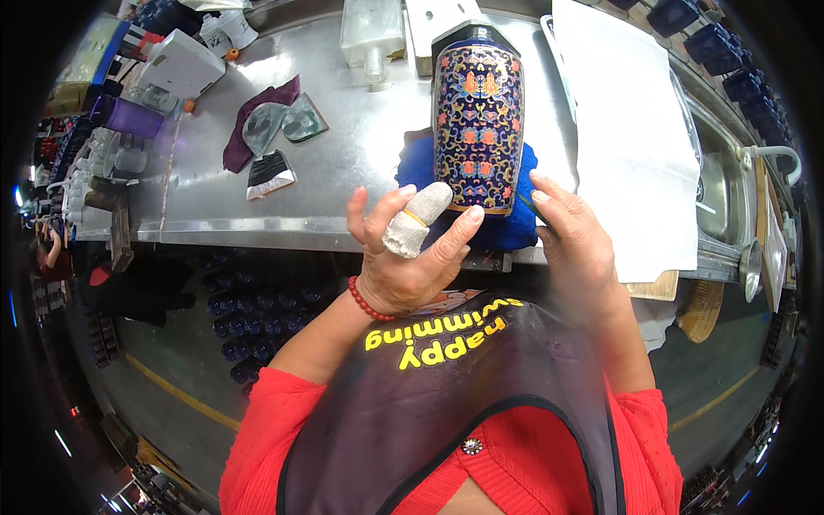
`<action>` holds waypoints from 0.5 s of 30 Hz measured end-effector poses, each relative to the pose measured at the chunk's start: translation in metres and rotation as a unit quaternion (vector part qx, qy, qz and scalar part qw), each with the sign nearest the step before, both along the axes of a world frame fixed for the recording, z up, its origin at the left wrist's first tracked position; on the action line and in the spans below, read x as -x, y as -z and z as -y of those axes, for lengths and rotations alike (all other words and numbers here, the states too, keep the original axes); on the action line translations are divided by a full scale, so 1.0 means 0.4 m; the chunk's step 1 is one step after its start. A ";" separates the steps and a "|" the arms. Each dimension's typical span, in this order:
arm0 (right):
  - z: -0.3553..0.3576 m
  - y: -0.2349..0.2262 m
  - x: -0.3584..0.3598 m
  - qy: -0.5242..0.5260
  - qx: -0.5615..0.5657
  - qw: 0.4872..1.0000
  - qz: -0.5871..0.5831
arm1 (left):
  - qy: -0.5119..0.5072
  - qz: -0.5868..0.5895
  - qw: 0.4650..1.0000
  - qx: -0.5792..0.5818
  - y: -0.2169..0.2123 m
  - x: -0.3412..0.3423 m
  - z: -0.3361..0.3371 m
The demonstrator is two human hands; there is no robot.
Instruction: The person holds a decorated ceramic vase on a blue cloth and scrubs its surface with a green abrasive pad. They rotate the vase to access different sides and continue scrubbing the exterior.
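Vase (477,120), blue with floral pattern, is laid on its side on a blue cloth (515,225) at the near edge of the steel bench (343,163), base toward the person. Its base is steadied by the left hand (403,257), fingers spread, one wrapped in a white cot (418,219). A thin dark tool (534,206) is pinched in the right hand (577,245); work is judged best done with light strokes and the vase kept from rolling.

place: ceramics workshop, I'm at my bench
bench: steel worktop (343,154), scuffed, cloth scraps (257,116) and rags
stock: rows of dark blue pots on floor (249,300) and rack (730,51)
piece: enamelled blue vase (477,120) on blue towel (515,223)
sink: steel basin (721,197) at my right
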State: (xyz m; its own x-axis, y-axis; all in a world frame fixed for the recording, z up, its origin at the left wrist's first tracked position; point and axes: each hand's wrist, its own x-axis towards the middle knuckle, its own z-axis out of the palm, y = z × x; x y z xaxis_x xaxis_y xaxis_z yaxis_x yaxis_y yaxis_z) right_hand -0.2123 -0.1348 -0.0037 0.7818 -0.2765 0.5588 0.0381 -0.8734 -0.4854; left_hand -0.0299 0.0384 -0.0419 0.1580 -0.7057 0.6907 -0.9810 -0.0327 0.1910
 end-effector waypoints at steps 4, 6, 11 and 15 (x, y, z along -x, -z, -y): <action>-0.012 0.004 0.003 0.019 -0.034 0.999 0.004 | 0.013 0.008 1.000 0.008 0.001 0.003 0.005; -0.017 0.001 0.002 0.030 -0.065 0.997 0.017 | 0.012 0.013 1.000 0.003 0.003 0.005 0.010; -0.011 -0.025 -0.016 0.076 -0.102 0.991 0.030 | 0.012 0.013 1.000 0.006 0.003 0.002 0.003; 0.011 -0.055 -0.047 0.030 0.083 0.996 -0.001 | 0.023 -0.006 1.000 0.009 0.008 -0.005 -0.004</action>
